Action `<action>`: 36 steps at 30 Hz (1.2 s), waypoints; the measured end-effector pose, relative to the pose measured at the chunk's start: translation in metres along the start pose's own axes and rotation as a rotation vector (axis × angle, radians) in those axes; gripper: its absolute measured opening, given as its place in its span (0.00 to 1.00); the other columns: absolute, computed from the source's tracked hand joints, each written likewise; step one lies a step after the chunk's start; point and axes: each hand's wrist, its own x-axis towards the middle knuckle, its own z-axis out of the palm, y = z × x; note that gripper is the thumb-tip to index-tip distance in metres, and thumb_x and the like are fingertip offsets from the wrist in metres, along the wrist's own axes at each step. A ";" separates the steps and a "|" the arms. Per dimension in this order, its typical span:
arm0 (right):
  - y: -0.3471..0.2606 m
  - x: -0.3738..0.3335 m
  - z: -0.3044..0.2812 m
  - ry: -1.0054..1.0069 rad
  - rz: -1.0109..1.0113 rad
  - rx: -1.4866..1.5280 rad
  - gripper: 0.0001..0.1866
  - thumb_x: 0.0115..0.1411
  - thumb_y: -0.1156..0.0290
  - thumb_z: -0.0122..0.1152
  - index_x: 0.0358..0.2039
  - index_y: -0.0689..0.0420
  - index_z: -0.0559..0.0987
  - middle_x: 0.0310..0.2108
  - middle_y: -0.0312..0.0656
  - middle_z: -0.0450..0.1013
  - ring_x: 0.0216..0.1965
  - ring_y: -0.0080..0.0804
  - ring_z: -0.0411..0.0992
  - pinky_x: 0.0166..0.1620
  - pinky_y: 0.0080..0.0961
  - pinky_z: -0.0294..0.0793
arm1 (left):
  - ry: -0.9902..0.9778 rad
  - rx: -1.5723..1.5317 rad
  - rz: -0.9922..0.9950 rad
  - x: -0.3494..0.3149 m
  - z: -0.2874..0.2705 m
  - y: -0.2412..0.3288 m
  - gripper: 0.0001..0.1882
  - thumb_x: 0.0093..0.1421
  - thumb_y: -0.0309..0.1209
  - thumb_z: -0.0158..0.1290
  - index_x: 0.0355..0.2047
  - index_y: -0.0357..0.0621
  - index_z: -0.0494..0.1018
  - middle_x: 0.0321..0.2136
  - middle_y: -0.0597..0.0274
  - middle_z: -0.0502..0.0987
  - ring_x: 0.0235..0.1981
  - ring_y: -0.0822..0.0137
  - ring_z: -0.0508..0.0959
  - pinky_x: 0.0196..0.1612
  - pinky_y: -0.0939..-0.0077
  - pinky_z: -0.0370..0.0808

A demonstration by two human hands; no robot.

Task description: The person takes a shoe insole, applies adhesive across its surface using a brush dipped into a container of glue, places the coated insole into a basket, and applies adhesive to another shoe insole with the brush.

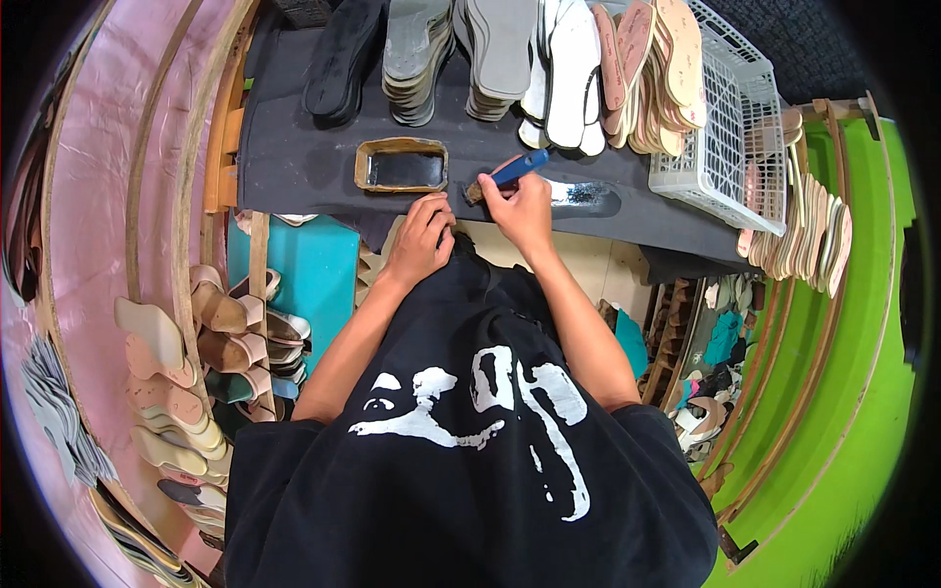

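Observation:
My right hand point(522, 211) is closed round a brush with a blue handle point(520, 169). Its bristle end points left and down, over the left part of a dark grey insole point(610, 204) lying flat by the table's near edge. A wet, shiny streak covers part of the insole to the right of my hand. My left hand point(421, 240) lies at the table edge, fingers loosely bent and apart, holding nothing I can see. Just beyond it stands a brown-rimmed rectangular tray point(361, 169) with dark, glossy contents.
Stacks of black insoles point(343, 64), grey insoles point(500, 49), white insoles point(569, 78) and beige insoles point(676, 59) line the far side of the dark-covered table point(284, 147). A white plastic basket point(725, 127) stands at right. Wooden racks on both sides hold shoes point(221, 309) and more insoles point(809, 230).

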 end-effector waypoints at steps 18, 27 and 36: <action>0.024 0.012 -0.031 0.245 0.067 0.054 0.12 0.64 0.68 0.77 0.33 0.63 0.83 0.26 0.43 0.84 0.27 0.26 0.83 0.34 0.26 0.82 | 0.007 0.020 0.012 -0.004 0.007 -0.005 0.15 0.52 0.17 0.62 0.41 0.39 0.77 0.46 0.51 0.76 0.60 0.44 0.78 0.62 0.50 0.77; 0.005 -0.001 -0.028 0.066 0.079 -0.032 0.11 0.63 0.69 0.77 0.33 0.64 0.84 0.27 0.46 0.85 0.30 0.31 0.86 0.35 0.27 0.83 | 0.000 0.016 -0.005 -0.003 0.006 -0.003 0.15 0.53 0.17 0.62 0.42 0.39 0.77 0.46 0.50 0.76 0.60 0.43 0.77 0.63 0.50 0.76; 0.011 -0.008 -0.023 0.078 -0.001 0.008 0.13 0.63 0.67 0.78 0.31 0.61 0.81 0.23 0.35 0.79 0.24 0.15 0.71 0.29 0.21 0.72 | 0.010 0.033 -0.005 -0.003 0.007 -0.003 0.14 0.53 0.17 0.61 0.42 0.38 0.78 0.46 0.51 0.76 0.61 0.46 0.77 0.64 0.52 0.76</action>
